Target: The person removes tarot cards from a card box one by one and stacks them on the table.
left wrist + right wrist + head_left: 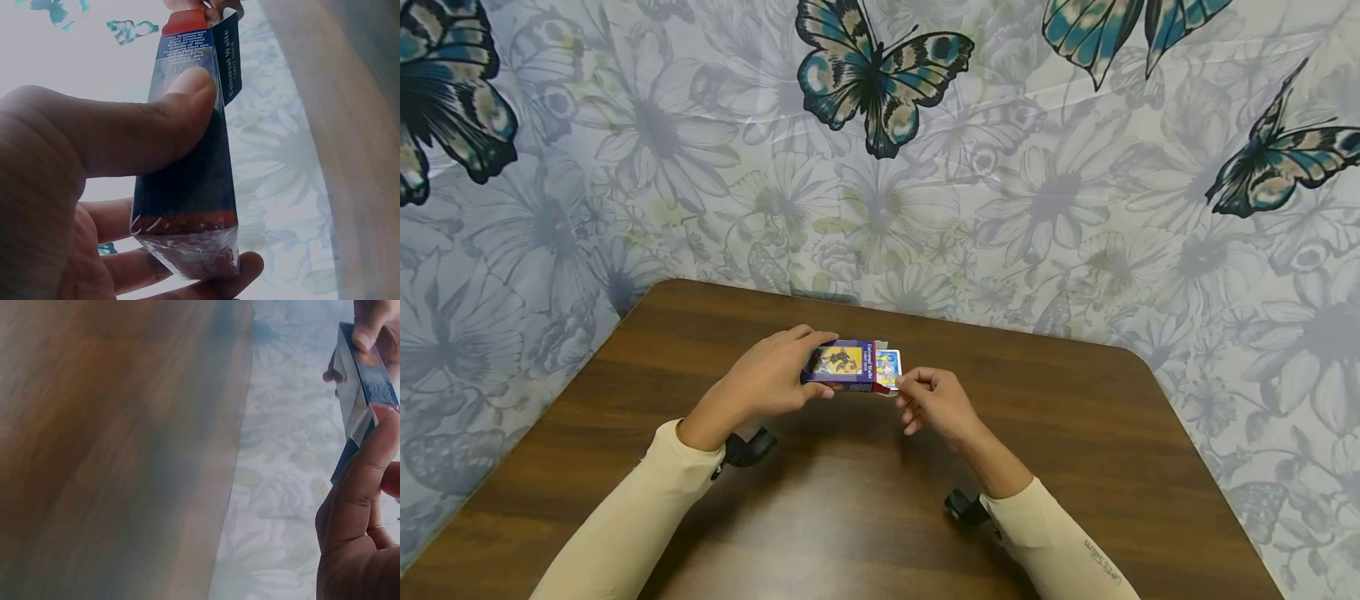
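Observation:
My left hand (770, 372) grips a purple tarot card box (842, 365), holding it above the table with the open end to the right. In the left wrist view the thumb presses on the box's narrow printed side (187, 169), and clear wrap covers its closed end. A colourful tarot card (887, 367) sticks partway out of the open end; whether others lie behind it I cannot tell. The thumb and forefinger of my right hand (942, 406) pinch the card's lower outer corner. Beside the opening, a dark lid flap (230, 59) stands folded out.
A brown wooden table (850, 517) with rounded far corners lies beneath both hands. Behind it hangs a pale floral cloth with blue-green butterflies (880, 79). Dark wrist cameras (748, 447) are strapped at the ends of both cream sleeves (632, 508).

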A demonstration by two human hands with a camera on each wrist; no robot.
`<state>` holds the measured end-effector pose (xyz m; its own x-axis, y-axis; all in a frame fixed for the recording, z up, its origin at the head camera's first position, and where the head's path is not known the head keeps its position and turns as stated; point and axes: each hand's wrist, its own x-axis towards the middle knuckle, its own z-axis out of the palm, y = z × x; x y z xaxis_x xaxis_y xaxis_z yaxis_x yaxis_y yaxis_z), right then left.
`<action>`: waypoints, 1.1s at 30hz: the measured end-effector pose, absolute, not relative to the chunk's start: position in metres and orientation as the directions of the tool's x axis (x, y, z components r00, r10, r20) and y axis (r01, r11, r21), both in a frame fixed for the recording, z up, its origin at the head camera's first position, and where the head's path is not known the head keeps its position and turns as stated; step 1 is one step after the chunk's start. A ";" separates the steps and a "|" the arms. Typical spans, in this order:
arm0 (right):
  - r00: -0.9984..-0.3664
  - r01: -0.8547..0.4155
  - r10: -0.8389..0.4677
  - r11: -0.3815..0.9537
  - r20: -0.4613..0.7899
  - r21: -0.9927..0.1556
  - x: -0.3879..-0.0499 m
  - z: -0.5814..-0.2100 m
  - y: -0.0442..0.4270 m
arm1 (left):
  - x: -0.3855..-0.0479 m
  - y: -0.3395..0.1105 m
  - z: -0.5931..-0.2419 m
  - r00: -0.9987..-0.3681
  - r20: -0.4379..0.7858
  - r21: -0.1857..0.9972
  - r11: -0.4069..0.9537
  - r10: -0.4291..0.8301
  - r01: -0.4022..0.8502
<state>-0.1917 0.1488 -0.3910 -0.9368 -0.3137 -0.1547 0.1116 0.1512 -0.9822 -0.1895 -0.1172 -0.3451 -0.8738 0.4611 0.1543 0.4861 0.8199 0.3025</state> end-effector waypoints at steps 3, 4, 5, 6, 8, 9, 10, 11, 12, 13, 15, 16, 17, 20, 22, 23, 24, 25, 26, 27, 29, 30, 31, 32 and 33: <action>-0.947 0.117 -0.284 0.137 -0.153 -0.984 -0.193 -0.394 0.155 | -0.191 -0.118 -0.348 -0.875 0.142 0.306 0.820 0.462 0.483; -0.948 0.118 -0.279 0.137 -0.153 -0.984 -0.194 -0.394 0.156 | -0.192 -0.118 -0.348 -0.875 0.140 0.307 0.820 0.463 0.483; -0.949 0.120 -0.275 0.139 -0.155 -0.983 -0.194 -0.395 0.157 | -0.192 -0.118 -0.347 -0.875 0.137 0.307 0.820 0.463 0.482; -0.949 0.120 -0.273 0.142 -0.155 -0.983 -0.194 -0.395 0.157 | -0.192 -0.118 -0.347 -0.875 0.136 0.306 0.820 0.465 0.483; -0.949 0.128 -0.268 0.145 -0.163 -0.981 -0.194 -0.396 0.158 | -0.192 -0.118 -0.346 -0.875 0.134 0.308 0.819 0.466 0.484; -0.948 0.135 -0.269 0.143 -0.170 -0.980 -0.194 -0.397 0.158 | -0.192 -0.118 -0.346 -0.873 0.131 0.308 0.818 0.469 0.485; -0.946 0.145 -0.270 0.138 -0.178 -0.980 -0.194 -0.397 0.159 | -0.193 -0.118 -0.347 -0.873 0.129 0.308 0.817 0.471 0.487; -0.945 0.154 -0.271 0.131 -0.185 -0.979 -0.193 -0.397 0.159 | -0.193 -0.118 -0.347 -0.872 0.127 0.309 0.817 0.473 0.488; -0.943 0.163 -0.274 0.121 -0.190 -0.979 -0.193 -0.397 0.160 | -0.193 -0.118 -0.347 -0.871 0.125 0.310 0.815 0.475 0.489; -0.940 0.173 -0.277 0.106 -0.197 -0.979 -0.192 -0.397 0.160 | -0.194 -0.118 -0.348 -0.871 0.122 0.312 0.815 0.476 0.489; -0.937 0.192 -0.282 0.075 -0.205 -0.979 -0.192 -0.397 0.161 | -0.194 -0.118 -0.348 -0.871 0.119 0.317 0.813 0.477 0.488; -0.937 0.201 -0.281 0.059 -0.209 -0.978 -0.192 -0.396 0.162 | -0.195 -0.119 -0.349 -0.871 0.117 0.319 0.813 0.477 0.487; -0.938 0.210 -0.273 0.041 -0.214 -0.977 -0.192 -0.396 0.162 | -0.195 -0.119 -0.349 -0.871 0.118 0.320 0.812 0.476 0.487; -0.945 0.233 -0.238 0.002 -0.227 -0.972 -0.193 -0.396 0.165 | -0.197 -0.119 -0.350 -0.872 0.127 0.324 0.811 0.473 0.487; -0.949 0.246 -0.210 -0.027 -0.235 -0.969 -0.195 -0.396 0.168 | -0.198 -0.120 -0.350 -0.873 0.134 0.327 0.811 0.469 0.486; -0.952 0.249 -0.193 -0.044 -0.236 -0.967 -0.196 -0.396 0.170 | -0.199 -0.120 -0.350 -0.873 0.137 0.328 0.810 0.467 0.485; -0.955 0.250 -0.180 -0.063 -0.235 -0.966 -0.197 -0.397 0.172 | -0.199 -0.120 -0.350 -0.874 0.137 0.330 0.811 0.466 0.484; -0.958 0.251 -0.164 -0.087 -0.234 -0.964 -0.197 -0.397 0.175 | -0.199 -0.121 -0.350 -0.875 0.136 0.332 0.810 0.465 0.483; -0.961 0.249 -0.150 -0.107 -0.232 -0.963 -0.198 -0.397 0.178 | -0.199 -0.121 -0.350 -0.875 0.134 0.333 0.811 0.465 0.482; -0.964 0.245 -0.133 -0.128 -0.229 -0.961 -0.200 -0.397 0.180 | -0.199 -0.121 -0.350 -0.876 0.130 0.334 0.811 0.465 0.480; -0.971 0.230 -0.098 -0.158 -0.216 -0.960 -0.201 -0.396 0.186 | -0.200 -0.122 -0.349 -0.877 0.123 0.336 0.812 0.465 0.478; -0.974 0.223 -0.084 -0.167 -0.212 -0.960 -0.203 -0.395 0.189 | -0.200 -0.122 -0.349 -0.877 0.121 0.338 0.812 0.465 0.476; -0.976 0.216 -0.066 -0.168 -0.208 -0.962 -0.204 -0.395 0.191 | -0.200 -0.122 -0.349 -0.877 0.120 0.340 0.811 0.465 0.476; -0.977 0.213 -0.054 -0.162 -0.207 -0.964 -0.206 -0.394 0.194 | -0.200 -0.122 -0.349 -0.877 0.119 0.342 0.810 0.465 0.476; -0.978 0.210 -0.038 -0.155 -0.207 -0.965 -0.208 -0.393 0.197 | -0.201 -0.123 -0.349 -0.877 0.120 0.344 0.810 0.465 0.476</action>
